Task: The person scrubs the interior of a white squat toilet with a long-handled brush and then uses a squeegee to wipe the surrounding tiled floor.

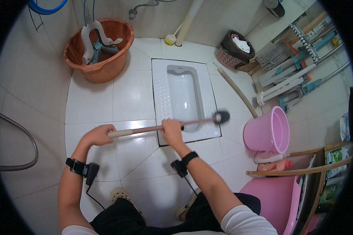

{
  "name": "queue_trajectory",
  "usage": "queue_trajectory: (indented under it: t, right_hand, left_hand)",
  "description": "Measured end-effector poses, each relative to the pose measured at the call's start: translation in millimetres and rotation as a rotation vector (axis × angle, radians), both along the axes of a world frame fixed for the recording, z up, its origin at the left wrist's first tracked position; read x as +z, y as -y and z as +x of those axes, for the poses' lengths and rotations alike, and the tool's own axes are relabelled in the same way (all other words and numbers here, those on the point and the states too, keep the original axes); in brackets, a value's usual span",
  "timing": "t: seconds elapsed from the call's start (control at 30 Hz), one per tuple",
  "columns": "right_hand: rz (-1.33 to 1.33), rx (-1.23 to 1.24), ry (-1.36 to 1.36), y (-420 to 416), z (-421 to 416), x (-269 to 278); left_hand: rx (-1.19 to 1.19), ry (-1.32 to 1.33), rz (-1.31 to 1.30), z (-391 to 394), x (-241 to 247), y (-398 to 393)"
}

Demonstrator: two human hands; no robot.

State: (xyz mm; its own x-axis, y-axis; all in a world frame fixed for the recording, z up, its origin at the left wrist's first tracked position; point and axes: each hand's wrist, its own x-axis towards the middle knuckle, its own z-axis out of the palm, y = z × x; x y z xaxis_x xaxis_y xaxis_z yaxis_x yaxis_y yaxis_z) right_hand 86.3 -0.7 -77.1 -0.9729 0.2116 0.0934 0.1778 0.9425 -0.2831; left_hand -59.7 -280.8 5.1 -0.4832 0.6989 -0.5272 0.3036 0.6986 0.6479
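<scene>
My left hand (100, 135) is closed around the pale grip end of a long-handled toilet brush (147, 129). Farther along the pinkish handle, my right hand (172, 131) grips it too. The brush lies roughly level across the view, its dark, slightly blurred head (222, 117) over the right edge of the white squat toilet (161, 88). Both wrists wear black straps with small devices and cables.
Brown plastic tub (101, 69) holding a mop tool, upper left. A waste bin (229, 57), a beige hose (236, 88), leaning mops (300, 70), a pink bucket (257, 130), bottles (275, 165) and a large pink basin (273, 202) line the right side. Yellow-headed brush (170, 39) by the pipe.
</scene>
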Motion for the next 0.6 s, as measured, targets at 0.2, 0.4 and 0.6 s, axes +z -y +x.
queue_trajectory:
  t: [0.2,0.4,0.6]
  right_hand:
    - [0.076,0.039,-0.103,29.9,5.6,-10.2]
    - [0.220,0.053,-0.197,-61.8,-48.4,14.7]
    - [0.143,0.023,-0.117,-36.2,-22.2,20.1]
  left_hand:
    - [-0.098,-0.247,-0.148,-8.6,4.2,14.6]
    - [-0.027,0.035,-0.027,43.8,51.3,-52.6]
    - [0.072,-0.340,-0.027,16.7,40.2,-36.7]
